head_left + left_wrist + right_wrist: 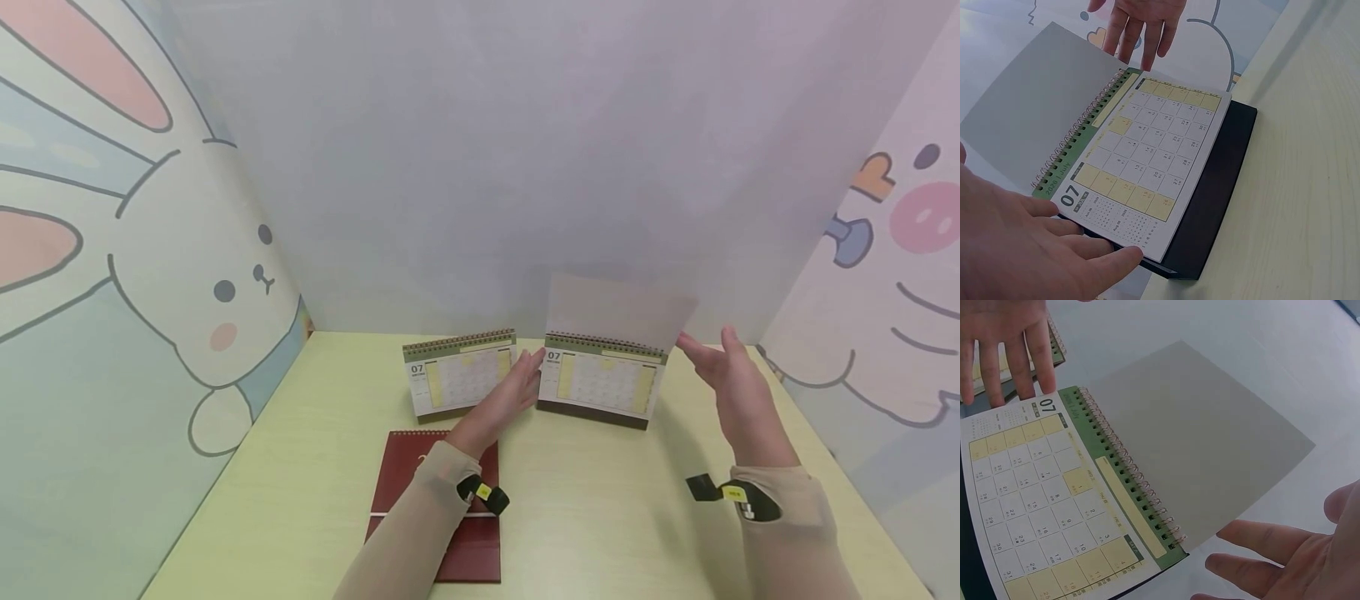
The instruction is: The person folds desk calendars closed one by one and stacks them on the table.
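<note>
A desk calendar [603, 379] open at month 07 stands at the back of the table, with a blank grey sheet [615, 308] sticking up behind its spiral. My left hand [506, 400] has its fingers extended along the calendar's left side; in the left wrist view the fingertips [1125, 253] lie at that edge. Beyond the opposite side is my right hand [742, 396], fingers spread and holding nothing. Its fingertips [1230, 530] come close to the sheet's edge in the right wrist view; whether they touch cannot be told. A second 07 calendar [465, 383] stands to the left.
A dark red spiral-bound book or calendar [393, 479] lies flat in front of the left calendar, partly under my left forearm. A plain wall [480, 183] rises behind the table [585, 508]. Cartoon-printed panels [180, 317] flank both sides.
</note>
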{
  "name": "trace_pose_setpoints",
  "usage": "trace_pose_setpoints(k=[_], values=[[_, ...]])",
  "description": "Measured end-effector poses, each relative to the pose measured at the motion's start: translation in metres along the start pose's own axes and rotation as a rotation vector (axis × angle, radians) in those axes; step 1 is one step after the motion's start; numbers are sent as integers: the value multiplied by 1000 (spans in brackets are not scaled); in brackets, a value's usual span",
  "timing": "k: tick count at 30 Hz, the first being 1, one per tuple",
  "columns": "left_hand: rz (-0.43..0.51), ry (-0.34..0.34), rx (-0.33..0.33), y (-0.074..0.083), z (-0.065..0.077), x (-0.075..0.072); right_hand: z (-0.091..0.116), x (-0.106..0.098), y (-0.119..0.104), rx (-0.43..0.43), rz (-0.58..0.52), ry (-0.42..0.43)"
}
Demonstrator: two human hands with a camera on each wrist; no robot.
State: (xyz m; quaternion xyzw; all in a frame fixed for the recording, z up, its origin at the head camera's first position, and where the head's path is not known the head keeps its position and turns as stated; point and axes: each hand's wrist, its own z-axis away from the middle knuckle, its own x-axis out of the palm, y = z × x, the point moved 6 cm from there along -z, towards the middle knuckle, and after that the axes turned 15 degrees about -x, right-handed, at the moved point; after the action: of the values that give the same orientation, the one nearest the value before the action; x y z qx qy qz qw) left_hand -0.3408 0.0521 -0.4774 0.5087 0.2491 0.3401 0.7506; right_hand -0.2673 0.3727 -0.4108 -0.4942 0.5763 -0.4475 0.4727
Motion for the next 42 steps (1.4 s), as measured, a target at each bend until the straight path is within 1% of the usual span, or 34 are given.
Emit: trace_pose_setpoints(k=[8, 16, 24, 31, 42], values=[[-3, 5, 5, 0, 1, 0, -1, -2, 0, -5, -29, 13], [-9, -2, 5, 0, -1, 1, 0, -4, 1, 6, -19, 2], [-13, -12, 13, 2, 0, 1, 0, -7, 1, -3, -33, 9], [-7, -12, 12, 3, 1, 1, 1, -6, 3, 25, 5, 2], [-5, -11, 17, 3, 1, 1, -1, -5, 2, 40, 20, -5]])
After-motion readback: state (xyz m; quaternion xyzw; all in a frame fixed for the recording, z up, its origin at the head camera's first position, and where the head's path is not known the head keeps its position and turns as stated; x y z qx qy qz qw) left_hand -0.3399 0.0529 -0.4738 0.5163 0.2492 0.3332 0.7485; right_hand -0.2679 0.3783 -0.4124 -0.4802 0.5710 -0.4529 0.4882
